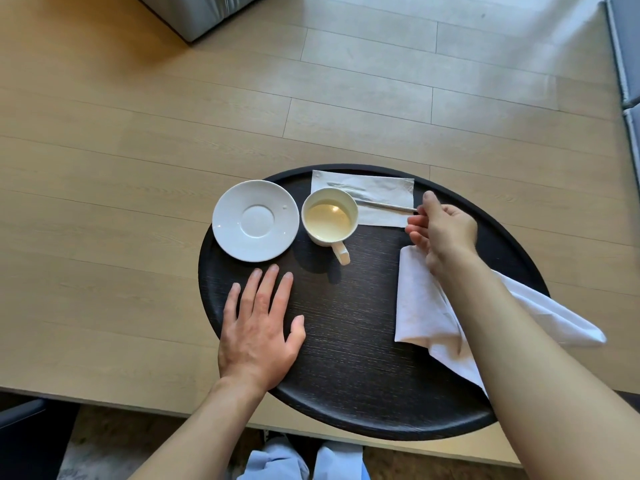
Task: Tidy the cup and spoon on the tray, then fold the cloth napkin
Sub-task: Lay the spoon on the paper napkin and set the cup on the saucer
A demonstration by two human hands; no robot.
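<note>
Tray (pixel 346 375): a round dark wooden tray sat on the pale wood desk (pixel 138 150), its near edge overhanging the desk's front; every task thing lay on it.
Cup (pixel 329 217): a white cup stood upright near the tray's centre, a little toward 12 o'clock; it held pale yellowish liquid; its handle pointed toward 5 o'clock.
Saucer (pixel 255 220): an empty white saucer lay at about 10 o'clock on the tray, just beside the cup on its 9 o'clock side; whether the two touched could not be told.
Paper napkin (pixel 367 188): a flat white paper napkin lay at 12 o'clock on the tray, partly behind the cup.
Spoon (pixel 384 205): a metal spoon lay across the paper napkin, its handle running toward 3 o'clock; the bowl end was hidden behind the cup.
Right hand (pixel 445 232): it was at 2 o'clock on the tray, thumb and forefinger pinching the tip of the spoon handle; the other fingers curled loosely below.
Cloth napkin (pixel 426 306): a white cloth napkin lay loosely folded at 3 to 4 o'clock, spilling over the tray's rim; it lay beneath the right wrist and forearm.
Left hand (pixel 258 327): it rested palm down at 8 o'clock on the tray, fingers spread and holding nothing; the saucer lay just beyond its fingertips, the cup at its 1 o'clock.
</note>
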